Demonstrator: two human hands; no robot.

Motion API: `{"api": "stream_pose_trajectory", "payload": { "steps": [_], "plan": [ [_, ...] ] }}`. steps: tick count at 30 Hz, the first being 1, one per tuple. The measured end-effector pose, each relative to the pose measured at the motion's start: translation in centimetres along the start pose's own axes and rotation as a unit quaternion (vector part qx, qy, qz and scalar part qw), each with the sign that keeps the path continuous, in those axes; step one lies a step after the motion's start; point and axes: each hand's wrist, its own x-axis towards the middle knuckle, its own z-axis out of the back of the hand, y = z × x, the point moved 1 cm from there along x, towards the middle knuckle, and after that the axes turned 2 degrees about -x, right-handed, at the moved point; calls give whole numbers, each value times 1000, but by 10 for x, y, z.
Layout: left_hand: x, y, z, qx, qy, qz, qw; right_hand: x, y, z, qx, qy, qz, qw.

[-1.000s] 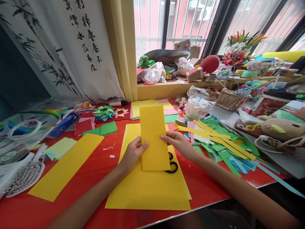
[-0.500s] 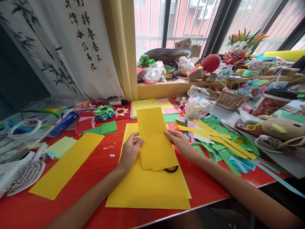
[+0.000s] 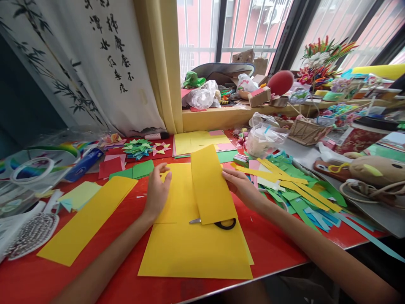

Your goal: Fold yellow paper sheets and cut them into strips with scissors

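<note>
My right hand (image 3: pixel 242 189) pinches the right edge of a tall yellow paper strip (image 3: pixel 211 185) that stands tilted over a stack of large yellow sheets (image 3: pixel 194 249). My left hand (image 3: pixel 157 192) lies with fingers stretched on the left part of a yellow sheet (image 3: pixel 179 194) lying unfolded on that stack. Black-handled scissors (image 3: pixel 221 223) lie on the stack, mostly hidden under the strip's lower end.
A long yellow strip (image 3: pixel 87 219) lies at left on the red table (image 3: pixel 133 213). Green and yellow paper scraps (image 3: pixel 294 190) pile at right. Green folded stars (image 3: pixel 138 149), a plastic bag (image 3: pixel 264 137), a basket (image 3: pixel 305 131) and a cluttered windowsill (image 3: pixel 240 112) stand behind.
The folded yellow paper has opened: my left hand moved left and laid one half flat, while my right hand keeps the other half raised. The scissors' blade now shows.
</note>
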Motion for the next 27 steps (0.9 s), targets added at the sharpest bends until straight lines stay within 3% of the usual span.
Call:
{"api": "stream_pose_trajectory", "payload": {
  "steps": [4,6,13,27],
  "plan": [
    [-16,-18,-12,-106,188,78,973,-2,0,-4,13,46,-8,999],
    [-23,-24,-16,-153,215,89,960,-2,-3,-5,2,50,-20,999],
    [-28,-28,-16,-172,117,52,977,2,-5,-4,36,36,-20,999],
    [-25,-22,-16,-195,100,60,974,4,-4,1,7,55,4,998]
  ]
}}
